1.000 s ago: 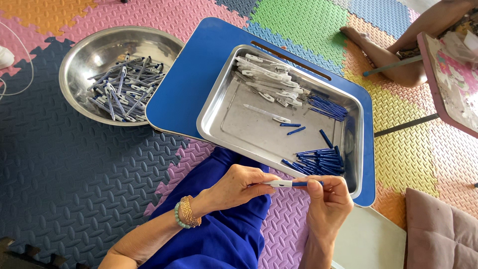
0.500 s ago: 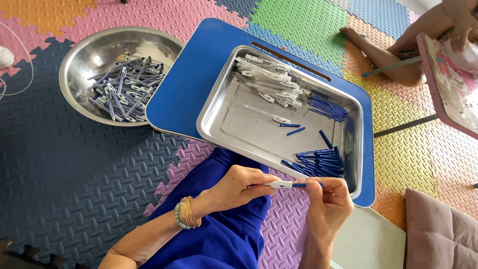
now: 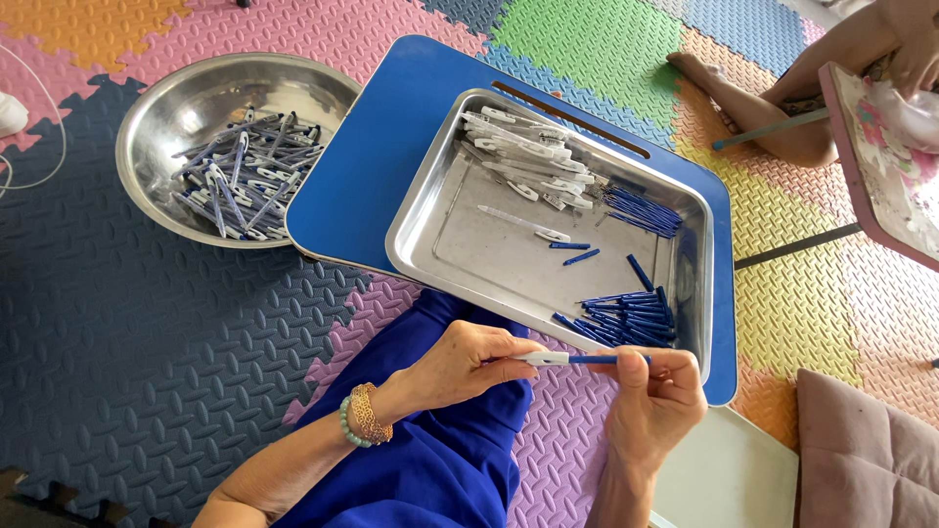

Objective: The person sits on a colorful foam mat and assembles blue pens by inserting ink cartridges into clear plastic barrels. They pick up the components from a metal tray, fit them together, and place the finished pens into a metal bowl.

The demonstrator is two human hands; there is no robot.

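**Both hands on one pen above the tray**

The left hand pinches the white end of a pen; the right hand grips its blue end. The pen lies level between them, just below the steel tray of blue and white pen parts. A round steel bowl of pens sits to the left.
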